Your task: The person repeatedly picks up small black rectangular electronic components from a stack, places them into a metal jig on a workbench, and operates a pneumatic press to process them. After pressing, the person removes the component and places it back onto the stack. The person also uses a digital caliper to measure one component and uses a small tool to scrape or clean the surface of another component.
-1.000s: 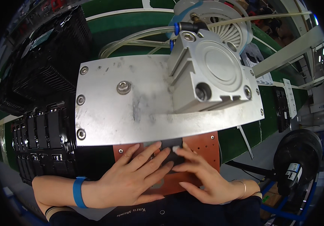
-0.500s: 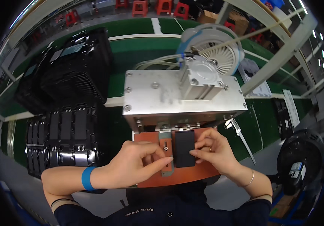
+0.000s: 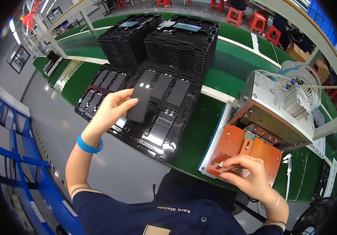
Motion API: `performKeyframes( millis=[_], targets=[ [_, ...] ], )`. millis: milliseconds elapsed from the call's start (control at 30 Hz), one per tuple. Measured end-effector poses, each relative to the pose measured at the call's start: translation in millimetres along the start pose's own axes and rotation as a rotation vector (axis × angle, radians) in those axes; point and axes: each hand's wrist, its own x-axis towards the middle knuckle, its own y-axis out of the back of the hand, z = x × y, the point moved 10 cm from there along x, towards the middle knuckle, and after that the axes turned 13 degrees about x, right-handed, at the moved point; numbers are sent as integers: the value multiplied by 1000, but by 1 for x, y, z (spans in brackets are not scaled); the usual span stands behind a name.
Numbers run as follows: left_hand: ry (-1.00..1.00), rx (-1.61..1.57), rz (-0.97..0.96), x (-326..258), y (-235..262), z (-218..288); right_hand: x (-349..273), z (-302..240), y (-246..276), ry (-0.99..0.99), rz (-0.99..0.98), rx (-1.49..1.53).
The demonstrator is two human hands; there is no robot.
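My left hand [image 3: 115,107] pinches a flat black rectangular block [image 3: 141,102] by its near left edge, between thumb and fingers. The block is tilted above a glossy black moulded tray [image 3: 164,150], where several similar black blocks [image 3: 178,93] lie in pockets. Over the orange plate [image 3: 231,139] of a metal press fixture [image 3: 272,100], my right hand [image 3: 246,174] hovers with curved fingers. Its thumb and index tips are close but apart, and I see nothing held between them. A narrow orange stop piece [image 3: 247,145] stands on the plate beyond that hand.
Tall stacks of black trays [image 3: 180,43] stand behind the working tray on the green bench top [image 3: 192,129]. A white fan [image 3: 309,78] sits behind the fixture, and a caliper [image 3: 288,166] lies to its right. Blue racking [image 3: 15,152] is on the left.
The view has turned left. The black block on the orange plate is gone from there; my left hand has moved left to the tray with a black block. My right hand stays at the fixture.
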Motion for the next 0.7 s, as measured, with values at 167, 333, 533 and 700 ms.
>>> performKeyframes(
  millis=[167,333,533,700],
  targets=[
    [-60,397,47,-22,-9,-11,7,-13,-25,159,-108,-164],
    [-177,944,452,-37,31,22,2,-15,-15,122,-75,-203],
    [-36,1182,367,-32,26,8,-4,-7,-11,72,-73,-162],
    [34,1284,232,-20,22,7,-8,-13,-14,117,-135,-228]
  ],
)
